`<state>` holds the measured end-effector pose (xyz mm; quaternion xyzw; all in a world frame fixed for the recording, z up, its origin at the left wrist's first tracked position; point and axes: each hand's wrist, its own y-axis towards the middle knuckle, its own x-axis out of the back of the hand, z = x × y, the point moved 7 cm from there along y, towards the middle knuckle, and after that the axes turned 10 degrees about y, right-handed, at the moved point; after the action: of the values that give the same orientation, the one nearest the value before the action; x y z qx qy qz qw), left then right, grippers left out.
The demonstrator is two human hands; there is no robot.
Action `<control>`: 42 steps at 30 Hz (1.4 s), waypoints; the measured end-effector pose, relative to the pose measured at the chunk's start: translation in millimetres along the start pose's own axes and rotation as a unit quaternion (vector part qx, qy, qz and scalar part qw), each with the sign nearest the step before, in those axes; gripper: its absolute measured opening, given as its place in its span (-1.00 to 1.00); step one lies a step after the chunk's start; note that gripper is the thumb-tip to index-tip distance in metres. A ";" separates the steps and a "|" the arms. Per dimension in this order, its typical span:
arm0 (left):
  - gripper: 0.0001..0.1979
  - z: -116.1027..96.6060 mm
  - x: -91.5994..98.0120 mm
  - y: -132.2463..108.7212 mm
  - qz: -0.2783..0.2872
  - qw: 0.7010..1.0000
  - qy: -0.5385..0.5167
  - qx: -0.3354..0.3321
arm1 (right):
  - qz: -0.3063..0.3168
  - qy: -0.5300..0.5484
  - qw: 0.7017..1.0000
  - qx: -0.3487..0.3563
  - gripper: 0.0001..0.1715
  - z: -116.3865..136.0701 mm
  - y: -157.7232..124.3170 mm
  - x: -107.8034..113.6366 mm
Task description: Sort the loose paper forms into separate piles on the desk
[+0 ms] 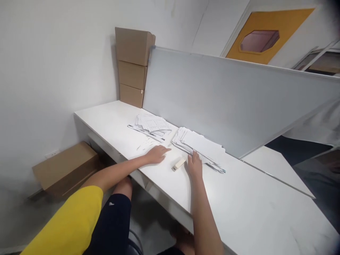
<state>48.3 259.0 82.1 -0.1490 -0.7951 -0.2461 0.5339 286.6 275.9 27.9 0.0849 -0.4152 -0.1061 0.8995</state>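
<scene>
- Left hand (157,154) mid-frame: grip open, flat on worktop (249,202).
- Right hand (195,163): grip open, fingertips touching paper stack (202,144); nothing held.
- Stapler (179,164) between hands.

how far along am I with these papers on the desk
Looks done: one fanned pile of printed sheets lies set aside near the divider. In hand: your right hand rests on the edge of the nearer stack of papers, your left hand lies flat on the desk, and the stapler sits between them, untouched. Left: that nearer stack seems still to be worked through.
</scene>
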 end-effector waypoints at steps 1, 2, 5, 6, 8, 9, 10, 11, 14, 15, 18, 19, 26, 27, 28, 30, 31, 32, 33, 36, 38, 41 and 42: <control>-0.41 16.5 8.2 14.1 -0.015 0.999 0.041 0.010 | 0.003 0.006 1.000 -0.006 -0.16 -1.2 1.6 -1.5; -0.40 36.2 17.1 28.5 -0.039 0.995 0.077 0.047 | 0.006 0.011 1.000 -0.009 -0.15 -2.2 2.9 -2.9; -0.43 88.7 32.6 65.1 -0.092 0.970 0.142 0.175 | 0.010 0.012 1.000 -0.015 -0.16 -4.5 4.9 -5.7; -0.45 97.9 30.8 75.3 -0.089 0.967 0.152 0.185 | 0.014 0.009 1.000 -0.018 -0.16 -4.4 5.2 -6.5; -0.48 104.4 20.2 91.7 -0.063 0.974 0.157 0.152 | 0.023 0.001 1.000 -0.021 -0.17 -2.4 5.3 -7.5; -0.49 104.1 14.2 96.9 -0.050 0.979 0.155 0.126 | 0.029 -0.003 0.999 -0.022 -0.17 -0.8 5.3 -7.6; -0.48 103.1 9.6 99.8 -0.043 0.982 0.152 0.102 | 0.033 -0.004 0.999 -0.023 -0.17 0.9 5.4 -7.4; -0.48 102.1 6.6 101.1 -0.041 0.984 0.150 0.083 | 0.036 -0.003 0.999 -0.026 -0.17 2.3 5.4 -6.8; -0.46 109.0 8.9 98.8 -0.077 0.975 0.172 0.115 | 0.037 0.011 0.999 -0.035 -0.17 3.6 5.3 -4.3; -0.43 113.3 10.7 97.2 -0.090 0.968 0.188 0.143 | 0.035 0.017 0.999 -0.037 -0.17 3.1 5.3 -3.7; -0.39 118.8 8.6 96.3 -0.095 0.953 0.227 0.177 | 0.023 0.037 0.998 -0.036 -0.19 -0.1 5.6 -3.0; -0.42 117.3 5.3 97.4 -0.087 0.955 0.232 0.164 | 0.019 0.043 0.998 -0.033 -0.20 -1.3 5.9 -3.2; -0.41 108.1 4.4 97.3 -0.098 0.958 0.249 0.107 | 0.000 0.068 0.998 -0.016 -0.18 -8.9 10.0 -7.6; -0.42 106.8 7.9 96.8 -0.105 0.958 0.249 0.100 | -0.004 0.069 0.997 -0.013 -0.18 -9.7 11.1 -8.1; -0.43 105.4 11.8 95.7 -0.113 0.957 0.249 0.096 | -0.007 0.071 0.997 -0.010 -0.18 -10.3 12.2 -8.5; -0.43 100.3 19.2 90.3 -0.131 0.956 0.247 0.087 | -0.014 0.074 0.997 -0.003 -0.20 -11.1 14.3 -9.4; -0.43 95.1 22.5 85.0 -0.146 0.956 0.244 0.076 | -0.018 0.075 0.997 -0.002 -0.21 -11.5 14.9 -9.7; -0.44 87.5 25.6 77.3 -0.167 0.954 0.241 0.059 | -0.022 0.076 0.997 0.000 -0.22 -11.8 15.0 -9.8; -0.47 77.3 28.3 66.7 -0.193 0.951 0.238 0.033 | -0.029 0.077 0.997 0.001 -0.23 -11.7 14.5 -9.5; -0.54 35.9 33.8 18.1 -0.280 0.930 0.229 -0.068 | -0.046 0.086 0.995 0.011 -0.22 -9.0 10.1 -5.9; -0.55 6.5 33.6 -22.0 -0.298 0.919 0.226 -0.128 | -0.061 0.100 0.993 0.024 -0.23 -3.9 5.2 1.0; -0.54 -35.4 34.5 -88.5 -0.303 0.909 0.214 -0.192 | -0.109 0.137 0.983 0.059 -0.26 11.7 -6.7 21.5; -0.55 -48.1 36.9 -112.7 -0.323 0.902 0.204 -0.203 | -0.132 0.158 0.976 0.066 -0.28 18.0 -13.6 30.1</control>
<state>15.0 137.5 104.8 0.0640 -0.6061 -0.5859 0.5341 290.3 253.8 58.2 0.2142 -0.2592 -0.1814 0.9242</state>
